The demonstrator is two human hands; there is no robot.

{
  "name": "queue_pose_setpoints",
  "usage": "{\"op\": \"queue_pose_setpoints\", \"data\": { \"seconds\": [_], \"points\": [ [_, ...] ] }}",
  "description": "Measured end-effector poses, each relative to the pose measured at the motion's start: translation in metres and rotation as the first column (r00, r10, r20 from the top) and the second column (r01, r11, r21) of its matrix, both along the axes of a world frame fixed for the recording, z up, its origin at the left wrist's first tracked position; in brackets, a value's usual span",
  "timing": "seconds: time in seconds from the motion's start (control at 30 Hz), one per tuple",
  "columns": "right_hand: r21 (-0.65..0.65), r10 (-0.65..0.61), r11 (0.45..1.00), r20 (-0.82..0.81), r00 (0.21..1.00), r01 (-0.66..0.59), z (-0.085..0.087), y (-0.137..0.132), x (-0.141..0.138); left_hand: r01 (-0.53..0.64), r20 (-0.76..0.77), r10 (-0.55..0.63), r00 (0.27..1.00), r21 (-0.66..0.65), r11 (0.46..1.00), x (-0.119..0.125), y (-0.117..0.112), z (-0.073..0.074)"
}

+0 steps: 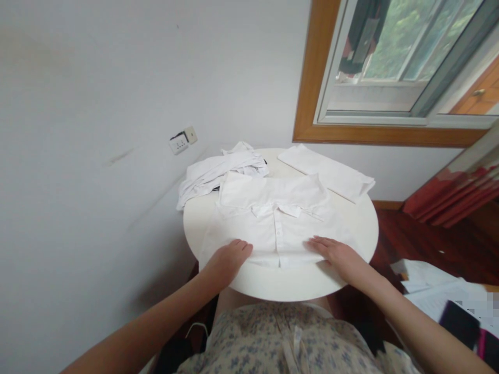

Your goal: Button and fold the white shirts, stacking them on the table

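Observation:
A white shirt (253, 228) with a collar and a buttoned front lies spread on a round white table (304, 288). Its upper part is folded over at the far side, and the collar shows near the middle. My left hand (232, 255) rests on the near left part of the shirt, its fingers lying on the cloth and partly bent. On the near right part lies my right hand (331, 250), fingers stretched out flat over the fabric. Neither hand lifts the shirt.
A crumpled pile of white clothes (210, 171) sits at the table's back left, by the wall. A folded white garment (327, 169) lies at the back right. Papers (432, 291) and a dark phone-like object (460, 324) are at the lower right. A window (390, 62) is beyond.

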State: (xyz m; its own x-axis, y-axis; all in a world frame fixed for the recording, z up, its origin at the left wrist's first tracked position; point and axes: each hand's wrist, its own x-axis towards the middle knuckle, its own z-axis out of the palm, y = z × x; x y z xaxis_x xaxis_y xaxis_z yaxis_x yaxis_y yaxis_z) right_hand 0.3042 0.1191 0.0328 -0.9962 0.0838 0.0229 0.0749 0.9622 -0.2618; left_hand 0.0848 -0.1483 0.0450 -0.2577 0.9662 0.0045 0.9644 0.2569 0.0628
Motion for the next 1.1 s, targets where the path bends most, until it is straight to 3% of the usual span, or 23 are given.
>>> {"op": "queue_pose_setpoints", "data": {
  "seconds": [0.13, 0.23, 0.43, 0.57, 0.63, 0.7, 0.8, 0.9, 1.0, 1.1],
  "points": [
    [0.005, -0.174, 0.985, 0.052, 0.983, 0.174, 0.005, 0.034, 0.019, -0.161, -0.003, 0.161, 0.987, -0.124, 0.979, -0.032, -0.013, 0.02],
    [0.01, -0.295, 0.955, 0.074, 0.953, 0.295, 0.01, 0.059, 0.03, -0.206, 0.048, 0.216, 0.975, -0.153, 0.967, -0.06, -0.025, 0.032],
    [-0.251, -0.374, 0.899, -0.016, 0.927, 0.358, 0.028, 0.101, 0.037, -0.266, 0.287, 0.25, 0.925, 0.017, 0.964, -0.118, -0.034, 0.046],
    [-0.41, -0.485, 0.815, -0.099, 0.869, 0.409, 0.032, 0.125, 0.026, -0.399, 0.415, 0.311, 0.855, 0.143, 0.906, -0.143, -0.025, 0.044],
    [-0.483, -0.55, 0.762, -0.131, 0.825, 0.431, 0.031, 0.136, 0.012, -0.521, 0.439, 0.397, 0.806, 0.208, 0.828, -0.149, -0.014, 0.04],
    [-0.503, -0.615, 0.73, -0.191, 0.765, 0.462, 0.031, 0.145, -0.009, -0.649, 0.402, 0.529, 0.747, 0.27, 0.711, -0.153, 0.003, 0.038],
    [-0.34, -0.691, 0.722, -0.308, 0.654, 0.602, 0.037, 0.154, -0.051, -0.724, 0.248, 0.694, 0.676, 0.402, 0.561, -0.156, 0.036, 0.039],
    [-0.134, -0.751, 0.61, -0.413, 0.515, 0.781, 0.043, 0.157, -0.098, -0.695, 0.116, 0.786, 0.608, 0.557, 0.455, -0.164, 0.071, 0.043],
    [-0.032, -0.782, 0.531, -0.404, 0.475, 0.846, 0.04, 0.157, -0.139, -0.675, 0.038, 0.806, 0.591, 0.571, 0.468, -0.177, 0.098, 0.04],
    [0.016, -0.795, 0.522, -0.353, 0.493, 0.853, 0.026, 0.157, -0.164, -0.675, -0.025, 0.788, 0.615, 0.499, 0.543, -0.19, 0.111, 0.027]
  ]
}}
